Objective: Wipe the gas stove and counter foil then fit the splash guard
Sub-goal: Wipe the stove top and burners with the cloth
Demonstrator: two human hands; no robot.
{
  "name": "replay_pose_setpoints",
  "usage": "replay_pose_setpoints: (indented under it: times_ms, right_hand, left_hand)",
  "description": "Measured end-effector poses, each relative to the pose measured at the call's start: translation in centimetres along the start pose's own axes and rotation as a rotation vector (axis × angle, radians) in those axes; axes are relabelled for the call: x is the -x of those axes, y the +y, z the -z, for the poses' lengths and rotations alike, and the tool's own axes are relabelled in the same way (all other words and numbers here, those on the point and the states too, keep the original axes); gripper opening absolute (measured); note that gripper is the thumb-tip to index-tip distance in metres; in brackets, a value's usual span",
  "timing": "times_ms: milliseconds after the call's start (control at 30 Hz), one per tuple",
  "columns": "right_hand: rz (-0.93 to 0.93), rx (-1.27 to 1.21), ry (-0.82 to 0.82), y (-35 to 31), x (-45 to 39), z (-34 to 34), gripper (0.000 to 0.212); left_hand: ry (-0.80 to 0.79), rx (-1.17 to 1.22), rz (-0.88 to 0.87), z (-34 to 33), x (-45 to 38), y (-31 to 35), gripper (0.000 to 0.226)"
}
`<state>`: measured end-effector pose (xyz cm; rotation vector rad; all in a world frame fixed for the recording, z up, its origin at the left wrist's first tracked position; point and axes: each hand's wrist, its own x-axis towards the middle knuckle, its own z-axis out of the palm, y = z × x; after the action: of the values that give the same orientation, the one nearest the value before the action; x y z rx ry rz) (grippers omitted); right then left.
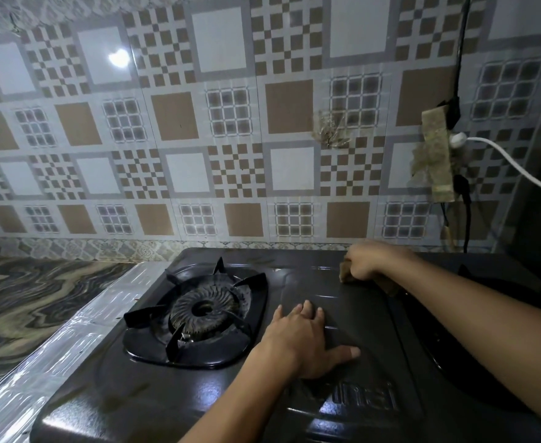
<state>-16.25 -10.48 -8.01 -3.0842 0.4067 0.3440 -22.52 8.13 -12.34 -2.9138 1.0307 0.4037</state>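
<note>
A black gas stove (135, 398) fills the lower middle of the head view. Its left burner (203, 310) carries a black pan support. My left hand (307, 340) lies flat, fingers spread, on the stove's centre panel. My right hand (366, 260) is closed on a brown cloth (389, 284) pressed against the stove top near its back edge. My right forearm hides most of the right burner. Shiny counter foil (55, 353) runs under the stove's left side. No splash guard is in sight.
A marbled counter (23, 302) stretches to the left. The patterned tile wall (231, 123) stands right behind the stove. At the right, a taped wall socket (435, 155) holds a white plug and cable (518, 167); dark cords hang beside it.
</note>
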Motion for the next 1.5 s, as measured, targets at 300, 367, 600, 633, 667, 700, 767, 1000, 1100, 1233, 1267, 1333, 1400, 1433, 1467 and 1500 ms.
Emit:
replay_pose_setpoints:
  times_ms: [300,367,600,633,667,700,767,1000,1100,1233,1267,1333,1400,1433,1467,1500]
  right_hand:
    - [0.108,-0.122,0.134,-4.2,0.1,-1.7,0.029]
    - [0.19,-0.171,0.106,-6.4,-0.1,-2.1,0.034]
    - [0.136,-0.406,0.033,-2.2,-1.9,3.6,0.026]
    - [0.113,-0.414,0.138,-1.5,-2.1,3.8,0.024]
    - [0.094,-0.419,0.229,-1.1,-2.4,3.5,0.023]
    - [0.085,-0.429,0.266,-0.9,-2.7,2.9,0.023]
    - [0.103,-0.402,0.165,-1.0,-3.5,1.2,0.031]
    - [0.297,-0.331,-0.116,-1.6,-2.4,-1.5,0.038]
    - [0.345,-0.291,-0.257,0.6,-0.7,0.5,0.031]
    - [0.118,-0.304,-0.1,5.3,0.2,4.3,0.021]
    - [0.057,-0.324,-0.012,6.3,0.1,4.8,0.018]
    - [-0.043,-0.313,0.105,7.4,0.0,4.9,0.02]
    - [-0.125,-0.22,0.112,7.3,0.1,4.1,0.026]
    - [-0.165,-0.166,0.074,7.0,0.1,3.3,0.032]
    - [-0.195,-0.126,0.02,6.4,0.2,2.4,0.036]
    - [-0.2,-0.082,-0.028,5.5,0.5,1.7,0.038]
  left_hand:
    - [-0.001,-0.021,-0.011,0.6,-0.1,0.3,0.101]
    - [-0.01,-0.007,-0.007,0.7,0.1,0.4,0.1]
    - [-0.035,0.072,-0.015,0.8,0.5,-0.2,0.096]
    - [-0.037,0.075,-0.017,0.8,0.4,-0.3,0.096]
    - [-0.037,0.075,-0.019,0.9,0.4,-0.3,0.097]
    - [-0.037,0.072,-0.019,0.9,0.4,-0.4,0.097]
    - [-0.035,0.06,-0.017,0.9,0.3,-0.3,0.097]
    - [-0.008,0.044,-0.006,0.7,0.2,-0.1,0.096]
    - [-0.006,0.052,-0.007,0.5,0.3,-0.2,0.095]
    - [-0.017,0.044,-0.012,0.7,0.3,-0.3,0.098]
    - [-0.02,0.041,-0.011,0.7,0.3,-0.2,0.099]
    - [-0.016,0.037,-0.008,0.8,0.3,-0.1,0.1]
    - [-0.003,0.038,-0.001,0.8,0.3,0.0,0.1]
    - [-0.001,0.038,0.004,0.7,0.2,0.0,0.1]
    - [-0.002,0.037,0.008,0.7,0.2,0.1,0.1]
    - [-0.004,0.034,0.012,0.7,0.2,0.2,0.1]
